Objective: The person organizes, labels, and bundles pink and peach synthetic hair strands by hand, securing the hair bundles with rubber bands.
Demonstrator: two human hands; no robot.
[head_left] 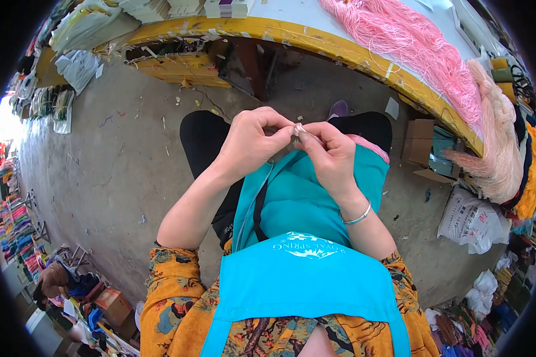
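Observation:
My left hand (250, 140) and my right hand (332, 156) meet in front of my lap, fingertips pinched together. Between them is a small, pale, shiny bit of thread (298, 128), mostly covered by the fingers. How much of it each hand grips is hard to make out. Beyond my right hand, a bundle of pink thread (370, 147) lies across my thigh, partly hidden behind the hand. A teal apron (304, 208) spreads over my lap beneath both hands.
Ahead runs a yellow-edged table (292, 39) bearing a pink thread hank (411, 50). Paler thread (495, 131) hangs off its right end. An open cardboard box (420, 143) and a white sack (473, 220) stand on the floor at right. At lower left is another person (56, 279).

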